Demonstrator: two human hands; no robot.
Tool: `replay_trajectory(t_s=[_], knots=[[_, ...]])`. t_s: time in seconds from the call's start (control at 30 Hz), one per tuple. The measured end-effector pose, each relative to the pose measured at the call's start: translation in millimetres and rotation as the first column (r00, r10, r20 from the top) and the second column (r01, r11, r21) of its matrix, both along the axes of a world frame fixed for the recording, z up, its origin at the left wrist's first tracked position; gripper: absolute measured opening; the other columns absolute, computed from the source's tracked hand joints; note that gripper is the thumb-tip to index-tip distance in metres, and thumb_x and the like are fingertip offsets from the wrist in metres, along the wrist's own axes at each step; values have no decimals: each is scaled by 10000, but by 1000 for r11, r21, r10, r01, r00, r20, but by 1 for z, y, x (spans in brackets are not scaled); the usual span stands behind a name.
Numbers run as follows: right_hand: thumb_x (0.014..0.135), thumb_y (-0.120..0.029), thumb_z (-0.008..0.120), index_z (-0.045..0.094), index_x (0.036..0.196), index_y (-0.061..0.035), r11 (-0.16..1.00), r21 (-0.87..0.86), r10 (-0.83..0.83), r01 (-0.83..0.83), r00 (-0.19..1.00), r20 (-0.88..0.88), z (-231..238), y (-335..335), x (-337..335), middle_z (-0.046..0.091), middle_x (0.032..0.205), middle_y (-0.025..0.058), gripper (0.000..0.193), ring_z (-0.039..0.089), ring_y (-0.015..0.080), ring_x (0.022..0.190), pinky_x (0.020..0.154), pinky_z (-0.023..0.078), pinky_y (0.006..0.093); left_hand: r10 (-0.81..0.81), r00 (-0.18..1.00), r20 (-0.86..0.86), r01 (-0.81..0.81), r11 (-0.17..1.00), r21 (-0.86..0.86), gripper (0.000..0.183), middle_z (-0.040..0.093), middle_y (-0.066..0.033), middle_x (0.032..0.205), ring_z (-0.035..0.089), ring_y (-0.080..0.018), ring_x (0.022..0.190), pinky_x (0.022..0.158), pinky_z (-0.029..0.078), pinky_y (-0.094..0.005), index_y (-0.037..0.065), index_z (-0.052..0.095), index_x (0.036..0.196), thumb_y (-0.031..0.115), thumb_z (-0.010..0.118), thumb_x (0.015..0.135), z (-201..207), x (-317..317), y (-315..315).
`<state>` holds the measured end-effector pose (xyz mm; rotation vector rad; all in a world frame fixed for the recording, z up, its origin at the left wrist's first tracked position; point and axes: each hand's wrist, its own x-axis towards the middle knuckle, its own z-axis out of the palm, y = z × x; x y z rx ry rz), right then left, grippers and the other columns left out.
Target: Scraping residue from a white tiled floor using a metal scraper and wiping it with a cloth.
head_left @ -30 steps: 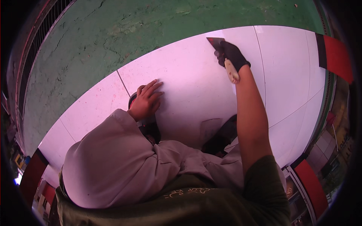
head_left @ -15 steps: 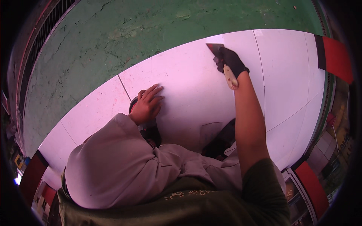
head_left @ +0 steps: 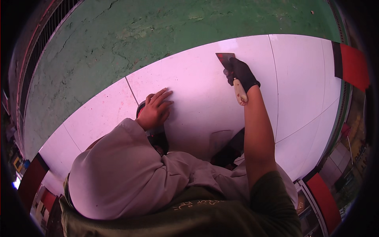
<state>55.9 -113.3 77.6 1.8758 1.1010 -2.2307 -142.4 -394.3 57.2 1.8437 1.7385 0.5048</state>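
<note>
A scraper (head_left: 240, 93) with a pale, worn handle and a flat dark blade is in my right hand (head_left: 243, 74), which wears a black glove. Its blade lies over the white tiles (head_left: 197, 87), pointing away from me and a little left; whether it touches them I cannot tell. Bare and loosely spread, my left hand (head_left: 154, 113) is beside my bent left leg, its fingertips at the tiles, holding nothing that shows. Behind that hand a dark, red-marked shoe (head_left: 139, 107) partly shows.
Beyond the tiles' curved edge lies a cracked green surface (head_left: 158, 27). Dark joint lines cross the white tiles. A red and black panel (head_left: 353, 65) stands at the far right. Metal bars (head_left: 57, 19) line the far left. My pale-trousered legs fill the near side.
My right hand has drawn the scraper slightly back toward me. The left hand stays in nearly the same place. The view has shifted a little.
</note>
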Motion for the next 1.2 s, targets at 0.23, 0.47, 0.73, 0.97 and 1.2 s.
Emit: replay_trajectory(t_s=[0.23, 0.47, 0.73, 0.97, 1.2], knots=[[849, -220, 516, 518, 686, -68, 975, 174, 148, -137, 988, -48, -27, 99, -8, 506, 576, 28, 223, 455, 135, 433, 415, 374, 276, -18, 1000, -10, 19, 1000, 20, 307, 439, -108, 1322, 355, -283, 1281, 957, 307, -458, 108, 588, 1049, 106, 629, 745, -5, 3, 4], [897, -280, 488, 497, 900, -48, 974, 50, -189, 220, 916, -354, 1, 14, 2, 528, 703, 56, 232, 489, 154, 508, 442, 418, 293, 37, 999, -18, -37, 999, 1, 359, 427, -102, 1334, 351, -283, 1282, 964, 304, -460, 108, 566, 1098, 111, 628, 744, 2, -1, -4], [916, -230, 450, 504, 907, -52, 917, -297, 197, -266, 950, -243, 29, -161, 14, 536, 662, 78, 186, 539, 191, 481, 446, 456, 336, 78, 996, 44, -80, 996, 36, 535, 421, -116, 1306, 381, -285, 1234, 961, 323, -446, 96, 439, 1260, 142, 627, 762, 10, 3, -2], [901, -211, 455, 499, 912, -60, 944, -169, 227, -283, 930, -290, 8, -182, -5, 528, 665, 75, 158, 539, 191, 477, 430, 454, 326, -214, 967, 136, 213, 977, 19, 540, 491, -122, 1210, 480, -285, 1119, 899, 376, -412, 50, 470, 1225, 14, 577, 697, -5, 12, -2], [886, -169, 471, 497, 923, -61, 970, -226, 12, -86, 950, -311, -14, -178, -35, 544, 689, 74, 117, 564, 183, 504, 446, 479, 321, -44, 999, -14, 46, 982, 183, 507, 534, -100, 1177, 508, -248, 1094, 904, 383, -389, 46, 518, 1177, 12, 593, 677, -6, 1, 13]])
